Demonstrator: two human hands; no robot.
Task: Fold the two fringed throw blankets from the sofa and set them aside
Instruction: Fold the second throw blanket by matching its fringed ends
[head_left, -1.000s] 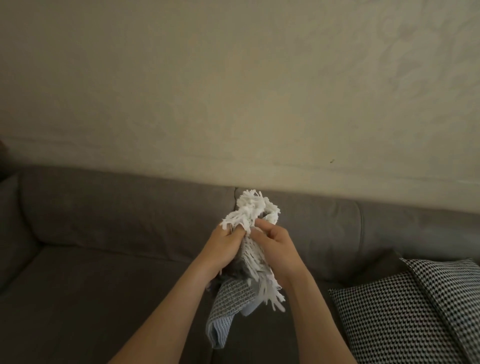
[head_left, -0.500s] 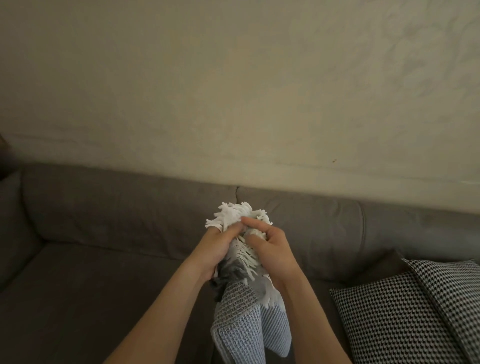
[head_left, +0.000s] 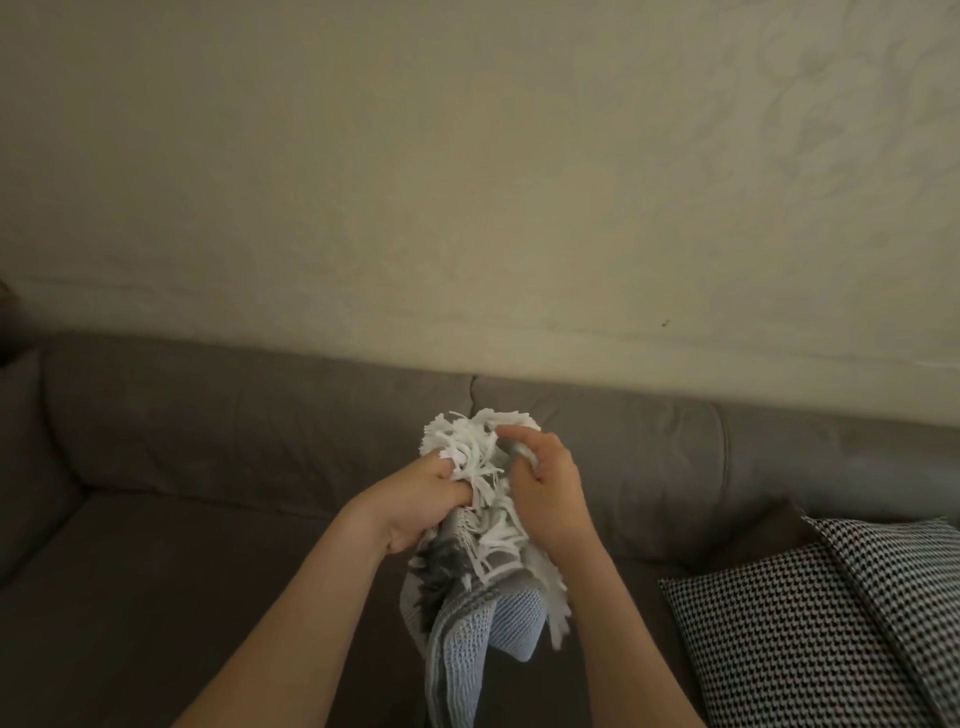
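I hold one throw blanket (head_left: 462, 639) bunched in front of me, above the grey sofa (head_left: 208, 545). It is a light blue-grey knit with darker stripes and a white fringe (head_left: 467, 441). My left hand (head_left: 415, 504) grips the gathered fringed edge from the left. My right hand (head_left: 545, 493) grips the same edge from the right, fingers curled into the fringe. The rest of the blanket hangs down between my forearms and out of the bottom of the frame. A second blanket is not in view.
Two black-and-white houndstooth cushions (head_left: 810, 623) lean at the sofa's right end. The sofa's backrest (head_left: 260, 415) runs under a plain beige wall (head_left: 467, 182). The left seat cushion has nothing on it.
Both hands have worked along the fringed edge, gathering more of it. More blue-grey knit now hangs below my hands, and the bundle sits slightly lower.
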